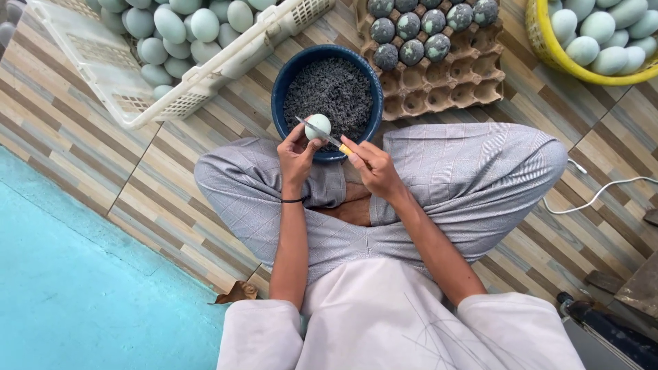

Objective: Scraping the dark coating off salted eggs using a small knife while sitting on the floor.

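Observation:
My left hand point(296, 154) holds a pale green egg point(318, 126) over the near rim of a dark blue bowl point(282, 85) filled with dark grey ash. My right hand point(371, 166) grips a small knife point(323, 135) with a yellow handle, its blade lying across the egg. Both hands hover above my crossed legs in grey checked trousers.
A white plastic crate point(205, 75) of pale green eggs sits at the far left. A brown cardboard egg tray point(452, 75) with several ash-coated eggs lies beyond the bowl. A yellow basket point(548, 55) of eggs is at top right. A white cable point(603, 192) runs along the striped tile floor.

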